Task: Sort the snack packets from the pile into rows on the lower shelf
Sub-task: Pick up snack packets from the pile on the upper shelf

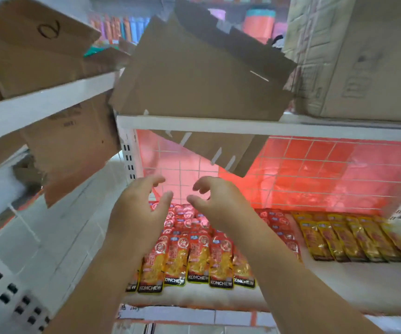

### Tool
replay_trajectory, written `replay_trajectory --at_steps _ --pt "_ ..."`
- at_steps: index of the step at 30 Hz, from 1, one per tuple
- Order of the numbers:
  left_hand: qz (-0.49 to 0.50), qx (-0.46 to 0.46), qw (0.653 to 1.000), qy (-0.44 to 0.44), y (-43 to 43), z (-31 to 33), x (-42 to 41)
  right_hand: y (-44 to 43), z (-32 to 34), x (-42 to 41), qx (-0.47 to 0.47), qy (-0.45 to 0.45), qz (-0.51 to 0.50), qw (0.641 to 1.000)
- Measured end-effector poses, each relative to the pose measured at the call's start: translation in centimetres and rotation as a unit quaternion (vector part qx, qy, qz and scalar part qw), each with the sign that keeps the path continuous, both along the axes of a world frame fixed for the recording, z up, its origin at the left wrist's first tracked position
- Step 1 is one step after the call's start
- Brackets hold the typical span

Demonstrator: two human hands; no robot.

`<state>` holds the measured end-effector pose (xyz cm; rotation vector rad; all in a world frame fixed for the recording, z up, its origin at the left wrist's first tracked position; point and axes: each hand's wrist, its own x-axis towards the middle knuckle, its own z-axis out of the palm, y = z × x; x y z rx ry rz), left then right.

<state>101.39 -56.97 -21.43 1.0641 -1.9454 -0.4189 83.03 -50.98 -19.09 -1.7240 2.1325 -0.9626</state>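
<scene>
Now both empty: left hand (138, 213) & right hand (215, 201) loosely spread above red packets (199, 256).

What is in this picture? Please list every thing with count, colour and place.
lower shelf: one, white, bottom
red snack packets: many, red-yellow, lower shelf, left and middle
gold snack packets: several, gold-brown, lower shelf, right
wire grid: one, white, behind packets
cardboard boxes: at least three, brown, upper shelves
left hand: one, empty, above red packets
right hand: one, empty, above red packets
</scene>
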Motion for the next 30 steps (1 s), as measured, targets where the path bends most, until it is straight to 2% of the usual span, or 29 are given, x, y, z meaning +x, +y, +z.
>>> replay_trajectory --at_steps 8,16,22,30 --pt "-0.175 -0.052 0.98 0.079 8.4 10.6 -10.7 12.6 9.0 -9.7 -0.182 -0.005 -0.007 0.983" --pt "-0.336 -0.127 0.926 0.115 23.4 17.0 -25.7 31.8 15.3 -21.9 -0.299 0.074 -0.117 0.944" --pt "-0.428 -0.178 0.877 0.13 35.8 21.2 -35.8 47.2 17.9 -29.3 -0.348 0.099 -0.2 0.911" --pt "-0.523 -0.162 0.823 0.147 46.9 24.3 -44.8 61.6 19.9 -34.9 -0.345 0.114 -0.292 0.885"
